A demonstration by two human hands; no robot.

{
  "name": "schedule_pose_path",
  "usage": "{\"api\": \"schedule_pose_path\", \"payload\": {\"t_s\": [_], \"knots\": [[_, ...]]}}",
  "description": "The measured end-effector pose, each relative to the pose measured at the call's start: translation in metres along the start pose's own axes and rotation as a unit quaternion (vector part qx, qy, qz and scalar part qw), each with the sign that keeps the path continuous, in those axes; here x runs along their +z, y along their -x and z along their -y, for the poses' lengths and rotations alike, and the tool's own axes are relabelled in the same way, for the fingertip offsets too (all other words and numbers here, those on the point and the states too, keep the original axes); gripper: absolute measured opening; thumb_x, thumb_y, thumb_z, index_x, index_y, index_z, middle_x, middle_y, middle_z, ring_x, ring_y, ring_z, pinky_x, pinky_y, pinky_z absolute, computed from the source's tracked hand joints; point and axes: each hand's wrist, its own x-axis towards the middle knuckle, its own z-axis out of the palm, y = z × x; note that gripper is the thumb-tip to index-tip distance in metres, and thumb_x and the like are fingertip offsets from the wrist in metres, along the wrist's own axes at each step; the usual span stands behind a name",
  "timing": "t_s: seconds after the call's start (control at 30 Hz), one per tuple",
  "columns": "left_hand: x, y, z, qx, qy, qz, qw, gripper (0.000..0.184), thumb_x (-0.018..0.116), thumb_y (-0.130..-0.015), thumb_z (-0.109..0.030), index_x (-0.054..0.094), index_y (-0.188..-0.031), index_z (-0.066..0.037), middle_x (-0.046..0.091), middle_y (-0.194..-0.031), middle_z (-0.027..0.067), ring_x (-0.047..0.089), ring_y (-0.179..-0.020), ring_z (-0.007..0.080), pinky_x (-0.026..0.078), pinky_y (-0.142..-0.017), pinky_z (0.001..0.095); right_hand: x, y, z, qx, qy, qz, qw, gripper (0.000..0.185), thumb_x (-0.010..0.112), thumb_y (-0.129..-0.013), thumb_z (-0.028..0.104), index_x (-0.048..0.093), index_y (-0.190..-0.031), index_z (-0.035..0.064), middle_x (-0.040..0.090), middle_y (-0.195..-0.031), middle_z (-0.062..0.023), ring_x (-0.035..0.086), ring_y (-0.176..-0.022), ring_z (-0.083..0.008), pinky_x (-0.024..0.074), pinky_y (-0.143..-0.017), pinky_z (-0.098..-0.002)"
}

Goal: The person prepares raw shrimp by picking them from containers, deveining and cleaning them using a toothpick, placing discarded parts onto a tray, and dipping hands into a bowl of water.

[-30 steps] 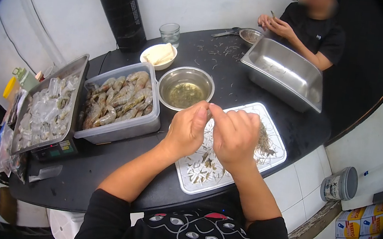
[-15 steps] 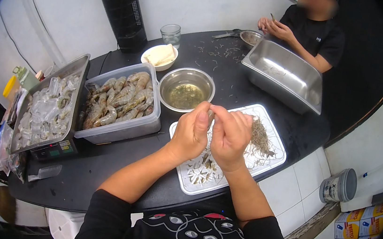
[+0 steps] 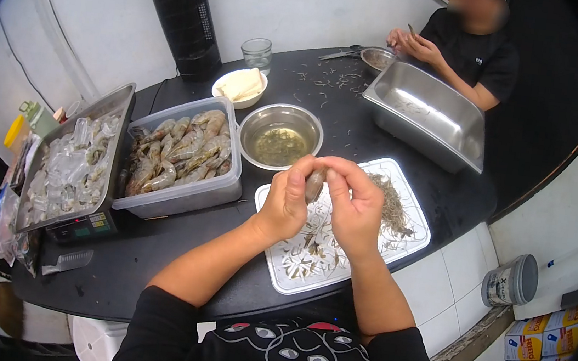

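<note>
A grey-brown shrimp is held up between my two hands, over the white tray. My left hand grips it from the left, thumb along its side. From the other side my right hand has its thumb and fingers closed at its upper end. Under the hands, bits of shell and legs lie scattered on the tray, with a heap of thin feelers at its right. Just beyond my hands stands a round steel bowl of cloudy liquid with bits in it.
Whole shrimp fill a plastic tub on the left. Beside it a steel pan of ice and shrimp rests on a scale. A deep steel pan stands at right, near another person. A white bowl and glass stand behind.
My right hand has turned and its fingers have opened out a little, so the shrimp between my hands shows more. The containers have stayed in place.
</note>
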Motion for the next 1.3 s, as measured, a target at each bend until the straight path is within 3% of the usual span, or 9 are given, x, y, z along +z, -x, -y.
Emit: {"api": "schedule_pose_path", "payload": {"t_s": [0.43, 0.53, 0.63, 0.83, 0.97, 1.03, 1.1, 1.23, 1.3], "knots": [[-0.004, -0.003, 0.006, -0.019, -0.008, 0.003, 1.000, 0.065, 0.017, -0.099, -0.054, 0.053, -0.090, -0.001, 0.045, -0.065, 0.0037, 0.043, -0.059, 0.0118, 0.035, -0.055, 0.0269, -0.020, -0.013, 0.010, 0.005, 0.065, -0.009, 0.998, 0.016, 0.055, -0.092, 0.004, 0.067, -0.102, -0.0006, 0.068, -0.092, -0.0049, 0.059, -0.082, -0.0085, 0.0458, -0.073, -0.0224], [-0.002, -0.004, 0.009, -0.047, -0.026, 0.003, 0.999, 0.074, 0.012, -0.092, -0.068, 0.053, -0.091, -0.007, 0.048, -0.065, -0.0007, 0.039, -0.053, 0.0045, 0.029, -0.046, 0.0200, -0.027, -0.019, 0.010, 0.006, 0.073, -0.017, 0.997, 0.017, 0.054, -0.092, 0.004, 0.067, -0.102, -0.0008, 0.065, -0.089, -0.0019, 0.054, -0.077, -0.0058, 0.0425, -0.068, -0.0204], [-0.004, -0.006, 0.009, -0.052, -0.017, 0.003, 0.999, 0.074, 0.012, -0.092, -0.069, 0.053, -0.091, -0.007, 0.048, -0.066, -0.0008, 0.039, -0.053, 0.0045, 0.029, -0.046, 0.0198, -0.032, -0.024, 0.013, 0.029, 0.085, -0.006, 0.996, 0.017, 0.054, -0.091, 0.005, 0.067, -0.102, -0.0005, 0.064, -0.087, -0.0027, 0.050, -0.075, -0.0033, 0.0404, -0.066, -0.0188], [-0.052, -0.031, -0.029, -0.014, -0.026, -0.103, 0.994, 0.069, 0.012, -0.094, -0.066, 0.056, -0.091, -0.013, 0.049, -0.065, -0.0026, 0.038, -0.051, 0.0040, 0.029, -0.043, 0.0183, -0.039, -0.057, -0.011, 0.025, 0.264, 0.102, 0.959, 0.023, 0.051, -0.088, 0.008, 0.068, -0.103, 0.0032, 0.068, -0.085, -0.0144, 0.065, -0.078, -0.0192, 0.0462, -0.066, -0.0284], [-0.102, -0.040, -0.053, -0.064, -0.100, -0.169, 0.978, 0.071, 0.011, -0.094, -0.066, 0.056, -0.088, -0.011, 0.048, -0.063, -0.0026, 0.036, -0.049, 0.0045, 0.025, -0.043, 0.0191, -0.015, -0.095, -0.045, 0.002, 0.450, 0.246, 0.858, 0.026, 0.054, -0.084, 0.009, 0.068, -0.106, 0.0037, 0.069, -0.093, -0.0164, 0.068, -0.086, -0.0268, 0.0499, -0.077, -0.0338], [-0.120, -0.041, -0.056, -0.085, -0.128, -0.196, 0.968, 0.071, 0.011, -0.095, -0.065, 0.056, -0.089, -0.011, 0.047, -0.062, -0.0024, 0.036, -0.049, 0.0048, 0.024, -0.043, 0.0191, 0.008, -0.110, -0.056, 0.037, 0.543, 0.328, 0.772, 0.026, 0.058, -0.081, 0.012, 0.070, -0.102, 0.0054, 0.069, -0.094, -0.0160, 0.067, -0.089, -0.0304, 0.0499, -0.077, -0.0375], [-0.135, -0.041, -0.055, -0.104, -0.116, -0.213, 0.964, 0.072, 0.013, -0.094, -0.067, 0.058, -0.089, -0.011, 0.047, -0.061, -0.0020, 0.036, -0.047, 0.0053, 0.023, -0.041, 0.0193, 0.030, -0.119, -0.085, -0.007, 0.652, 0.363, 0.666, 0.021, 0.060, -0.078, 0.016, 0.072, -0.093, 0.0088, 0.071, -0.091, -0.0102, 0.068, -0.089, -0.0274, 0.0496, -0.075, -0.0410], [-0.147, -0.041, -0.056, -0.124, -0.049, -0.208, 0.969, 0.075, 0.013, -0.093, -0.069, 0.060, -0.090, -0.011, 0.048, -0.060, -0.0023, 0.037, -0.047, 0.0050, 0.025, -0.042, 0.0196, 0.057, -0.122, -0.115, -0.009, 0.715, 0.412, 0.565, 0.020, 0.060, -0.080, 0.019, 0.073, -0.094, 0.0131, 0.071, -0.096, -0.0056, 0.068, -0.092, -0.0221, 0.0435, -0.083, -0.0415], [-0.148, -0.042, -0.059, -0.113, -0.052, -0.219, 0.968, 0.074, 0.015, -0.093, -0.069, 0.060, -0.091, -0.010, 0.048, -0.060, -0.0023, 0.035, -0.046, 0.0051, 0.024, -0.041, 0.0201, 0.067, -0.119, -0.120, 0.014, 0.672, 0.439, 0.597, 0.021, 0.059, -0.082, 0.019, 0.073, -0.097, 0.0143, 0.071, -0.099, -0.0044, 0.067, -0.094, -0.0196, 0.0407, -0.083, -0.0401]]}}
